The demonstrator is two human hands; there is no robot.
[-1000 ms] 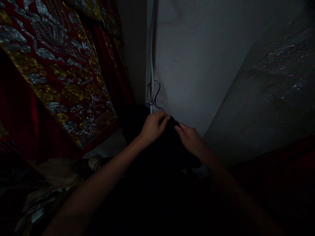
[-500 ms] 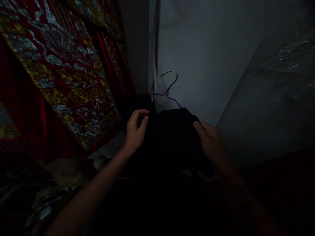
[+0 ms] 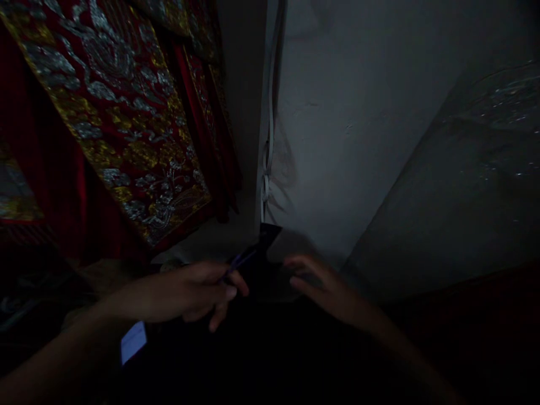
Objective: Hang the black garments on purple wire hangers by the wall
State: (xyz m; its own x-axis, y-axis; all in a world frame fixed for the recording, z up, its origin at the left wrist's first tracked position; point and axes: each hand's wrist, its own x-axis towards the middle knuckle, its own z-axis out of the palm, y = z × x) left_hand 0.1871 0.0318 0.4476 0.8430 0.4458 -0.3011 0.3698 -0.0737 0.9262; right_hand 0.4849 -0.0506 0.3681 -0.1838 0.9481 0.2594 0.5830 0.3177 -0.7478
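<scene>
My left hand is closed around part of a thin purple hanger, whose wire sticks out past the fingers. A black garment lies below and beyond the hanger, between my hands. Its outline melts into the dark, so how it sits on the hanger cannot be made out. To the right, my right hand is open beside the garment, thumb and fingers apart with nothing seen between them.
Red cloth with gold and silver sequin embroidery hangs at the left. White cables run down the wall corner. A pale wall stands ahead, with a shiny translucent sheet at right. A small lit rectangle shows at lower left.
The hanger has come down from upright against the wall and lies tilted in my left hand. My right hand has let go of the garment's edge and moved left and lower.
</scene>
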